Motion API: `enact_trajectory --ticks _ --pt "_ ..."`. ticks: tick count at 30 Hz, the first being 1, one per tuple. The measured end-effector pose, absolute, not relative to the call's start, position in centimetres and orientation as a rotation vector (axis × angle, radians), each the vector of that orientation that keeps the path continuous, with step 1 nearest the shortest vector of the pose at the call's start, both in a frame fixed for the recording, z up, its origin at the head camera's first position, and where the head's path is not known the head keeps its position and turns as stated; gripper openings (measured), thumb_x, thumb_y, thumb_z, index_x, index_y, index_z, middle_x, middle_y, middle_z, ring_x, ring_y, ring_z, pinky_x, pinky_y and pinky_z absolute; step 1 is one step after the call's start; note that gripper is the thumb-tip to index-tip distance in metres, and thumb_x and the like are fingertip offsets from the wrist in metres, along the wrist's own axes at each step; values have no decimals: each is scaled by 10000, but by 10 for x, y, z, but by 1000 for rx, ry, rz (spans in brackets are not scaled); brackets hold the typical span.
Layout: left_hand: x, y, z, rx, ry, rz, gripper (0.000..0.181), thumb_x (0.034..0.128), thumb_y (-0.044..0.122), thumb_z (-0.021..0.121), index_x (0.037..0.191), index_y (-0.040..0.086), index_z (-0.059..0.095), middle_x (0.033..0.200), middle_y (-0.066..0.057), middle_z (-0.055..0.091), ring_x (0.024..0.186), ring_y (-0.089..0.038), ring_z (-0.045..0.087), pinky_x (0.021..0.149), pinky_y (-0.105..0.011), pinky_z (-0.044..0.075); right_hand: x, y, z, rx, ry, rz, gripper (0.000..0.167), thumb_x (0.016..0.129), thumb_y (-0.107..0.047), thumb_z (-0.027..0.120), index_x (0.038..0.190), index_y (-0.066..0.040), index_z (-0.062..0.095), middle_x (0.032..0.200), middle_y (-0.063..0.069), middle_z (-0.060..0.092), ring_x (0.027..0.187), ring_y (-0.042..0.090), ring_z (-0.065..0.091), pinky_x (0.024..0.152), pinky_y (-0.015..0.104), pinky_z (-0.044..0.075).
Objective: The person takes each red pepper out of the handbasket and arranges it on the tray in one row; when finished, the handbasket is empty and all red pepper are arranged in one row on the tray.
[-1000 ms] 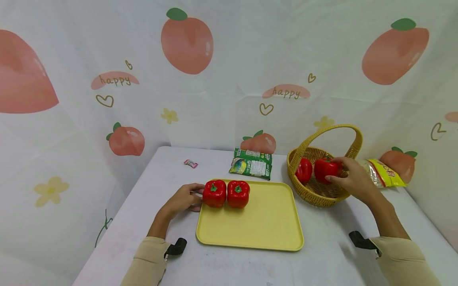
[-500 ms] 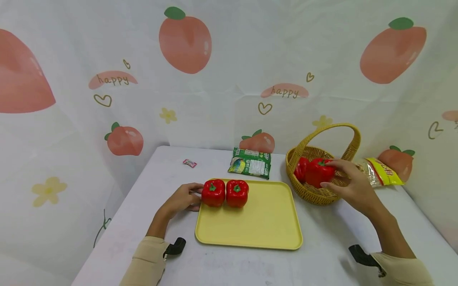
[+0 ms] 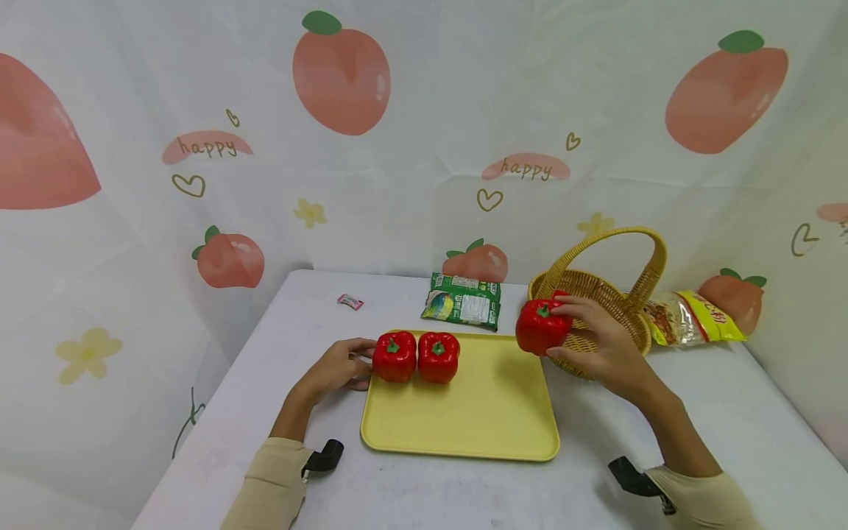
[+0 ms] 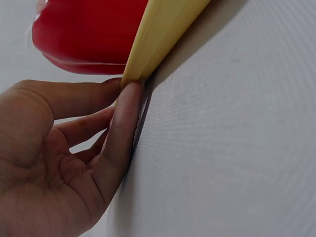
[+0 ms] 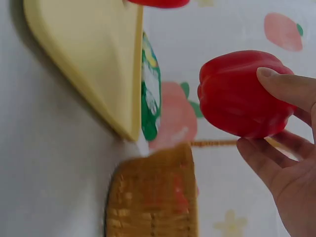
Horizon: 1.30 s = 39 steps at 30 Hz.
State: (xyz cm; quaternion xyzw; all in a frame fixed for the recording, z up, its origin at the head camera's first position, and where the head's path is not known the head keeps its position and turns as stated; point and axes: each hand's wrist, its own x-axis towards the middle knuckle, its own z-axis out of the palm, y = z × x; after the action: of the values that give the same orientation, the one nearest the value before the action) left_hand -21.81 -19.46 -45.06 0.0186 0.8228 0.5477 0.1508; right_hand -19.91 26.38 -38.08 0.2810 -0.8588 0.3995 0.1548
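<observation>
In my right hand (image 3: 606, 346) (image 5: 296, 173) a red bell pepper (image 3: 542, 326) (image 5: 242, 94) is pinched between thumb and fingers, held up over the tray's back right corner. My left hand (image 3: 339, 366) (image 4: 64, 148) pinches the left rim of the yellow tray (image 3: 464, 412) (image 4: 158, 39) between thumb and finger. Two red peppers stand side by side at the tray's back left, the left one (image 3: 394, 356) close to my left fingers and the other (image 3: 439, 358) just right of it. The wicker basket (image 3: 599, 287) (image 5: 153, 197) is behind my right hand, with red showing inside it.
Behind the tray lies a green packet (image 3: 464, 300). A small pink-wrapped candy (image 3: 350, 302) sits at the back left of the white table (image 3: 424, 493). Right of the basket is a yellow and clear bag (image 3: 695, 319). A patterned cloth hangs behind.
My right hand has lifted a red pepper out of the basket and carried it left to the tray's back right corner. My left hand has stayed at the tray's rim.
</observation>
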Motion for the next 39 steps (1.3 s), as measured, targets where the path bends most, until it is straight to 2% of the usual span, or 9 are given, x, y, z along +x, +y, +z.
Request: enact_trajectory --ticks 2,7,10,16,23,28,34,39 --pt "-218 -195 -451 57 2361 1572 566 914 41 621 1472 -31 559 1347 -182 648 990 -218 717 806 -363 669 -201 256 -382 810 -2477 1133 634 793 10 899 1363 -90 639 1513 142 545 1354 27 481 954 133 547" --pt "-219 -194 -451 59 2357 1573 553 918 44 620 1465 -24 569 1345 -180 647 992 -218 719 808 -365 669 -205 239 -386 867 -2469 1174 593 808 -34 905 1342 -94 655 1493 141 563 1337 299 555 985 213 574" --pt "-219 -194 -451 58 2358 1573 551 919 42 625 1463 -23 572 1347 -182 647 991 -220 720 806 -366 669 -207 230 -387 887 -2469 1207 584 820 -55 900 1349 -96 655 1495 148 569 1328 370 576 988 204 564" --pt "-219 -195 -451 63 2365 1566 550 920 39 620 1464 -23 571 1349 -184 645 989 -222 722 808 -365 669 -208 217 -391 904 -2476 1283 585 828 -58 891 1363 -91 657 1496 143 575 1309 373 613 968 165 550" --pt "-219 -196 -451 62 2361 1567 549 923 35 621 1465 -30 567 1346 -190 645 977 -218 722 800 -360 669 -209 207 -399 912 -2475 1373 587 819 -48 897 1354 -90 659 1500 123 572 1356 351 584 998 398 606" --pt "-220 -197 -451 61 2365 1565 553 918 40 628 1464 -25 571 1350 -189 647 981 -219 722 799 -361 669 -209 204 -402 904 -2464 1342 581 814 -46 901 1342 -92 664 1482 123 588 1337 348 600 971 411 616" --pt "-221 -197 -452 58 2363 1563 554 913 43 635 1459 -24 576 1347 -189 650 969 -213 726 794 -359 669 -207 203 -404 886 -2491 1390 575 813 -40 899 1336 -104 669 1501 126 576 1367 369 578 970 561 591" --pt "-221 -196 -453 64 2366 1563 550 914 46 638 1457 -21 581 1343 -186 654 966 -212 724 787 -357 670 -206 202 -405 875 -2505 1423 571 810 -34 899 1330 -90 671 1511 147 568 1385 395 559 972 600 578"
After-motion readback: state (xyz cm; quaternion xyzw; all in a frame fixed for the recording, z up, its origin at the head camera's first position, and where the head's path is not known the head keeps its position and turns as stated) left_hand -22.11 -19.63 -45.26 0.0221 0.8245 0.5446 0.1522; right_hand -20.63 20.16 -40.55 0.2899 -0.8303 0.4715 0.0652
